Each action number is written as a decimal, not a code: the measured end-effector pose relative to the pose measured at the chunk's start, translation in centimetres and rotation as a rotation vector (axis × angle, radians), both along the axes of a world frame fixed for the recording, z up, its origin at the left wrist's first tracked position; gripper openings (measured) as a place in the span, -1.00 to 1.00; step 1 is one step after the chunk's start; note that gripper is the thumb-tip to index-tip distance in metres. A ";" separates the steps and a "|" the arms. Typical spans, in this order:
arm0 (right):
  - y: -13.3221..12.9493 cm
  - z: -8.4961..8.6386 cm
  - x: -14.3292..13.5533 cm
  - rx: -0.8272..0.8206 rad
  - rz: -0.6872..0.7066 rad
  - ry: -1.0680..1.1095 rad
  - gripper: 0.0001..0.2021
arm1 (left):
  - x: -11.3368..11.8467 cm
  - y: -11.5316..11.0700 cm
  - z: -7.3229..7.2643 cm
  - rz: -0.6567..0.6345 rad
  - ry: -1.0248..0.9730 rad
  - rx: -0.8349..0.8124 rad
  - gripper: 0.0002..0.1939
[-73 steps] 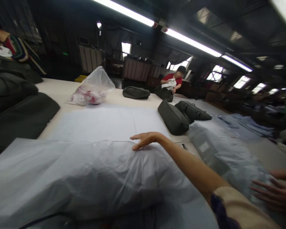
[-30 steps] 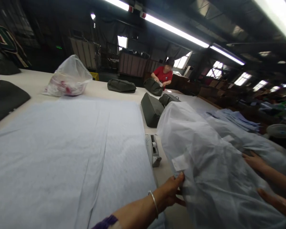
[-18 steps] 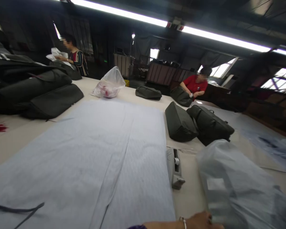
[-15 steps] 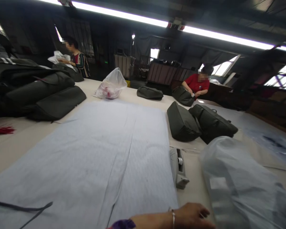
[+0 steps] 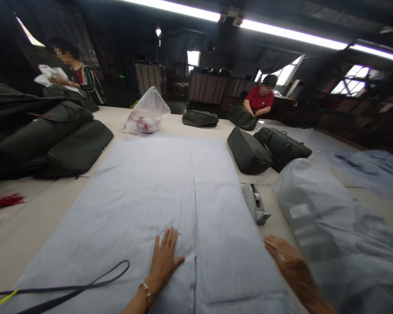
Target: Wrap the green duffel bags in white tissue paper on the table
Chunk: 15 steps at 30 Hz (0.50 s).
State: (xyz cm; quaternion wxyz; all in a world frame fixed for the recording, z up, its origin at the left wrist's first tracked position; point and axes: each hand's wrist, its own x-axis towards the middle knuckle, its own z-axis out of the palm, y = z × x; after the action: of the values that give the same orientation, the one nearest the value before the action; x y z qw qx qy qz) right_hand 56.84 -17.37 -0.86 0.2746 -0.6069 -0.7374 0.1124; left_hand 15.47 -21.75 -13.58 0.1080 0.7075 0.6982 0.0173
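Observation:
A large pale blue sheet (image 5: 144, 192) lies spread flat over the table (image 5: 36, 222) in front of me. My left hand (image 5: 163, 259) rests palm down on it near the front, fingers apart, beside the sheet's middle seam. My right hand (image 5: 286, 259) lies open at the sheet's right edge, next to a bulky item wrapped in a translucent plastic bag (image 5: 334, 226). A grey tape dispenser (image 5: 254, 208) sits between the sheet and the wrapped item. A dark strap (image 5: 85, 285) crosses the sheet's near left corner.
Dark bags (image 5: 249, 150) lie at the right of the sheet, and more dark bags (image 5: 52, 139) are stacked at the left. A clear plastic bag with red and white contents (image 5: 146, 115) stands at the far end. Two other people (image 5: 260, 98) work at the table's far side.
The wrapped item has been set down at the right. My left hand left it and moved onto the blue sheet; my right hand has come into view beside the bag.

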 end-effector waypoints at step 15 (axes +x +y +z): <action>-5.7 -8.2 -21.2 -0.434 -0.102 -0.439 -0.47 | -1.8 -4.3 0.8 -0.729 -0.350 -0.281 -0.14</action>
State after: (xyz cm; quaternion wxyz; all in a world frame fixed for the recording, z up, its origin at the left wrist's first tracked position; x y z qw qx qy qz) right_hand 35.64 -23.11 -9.05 -0.0221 -0.6972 -0.7065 0.1196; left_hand 13.70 -26.07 -12.77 0.3194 0.8727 0.3693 0.0025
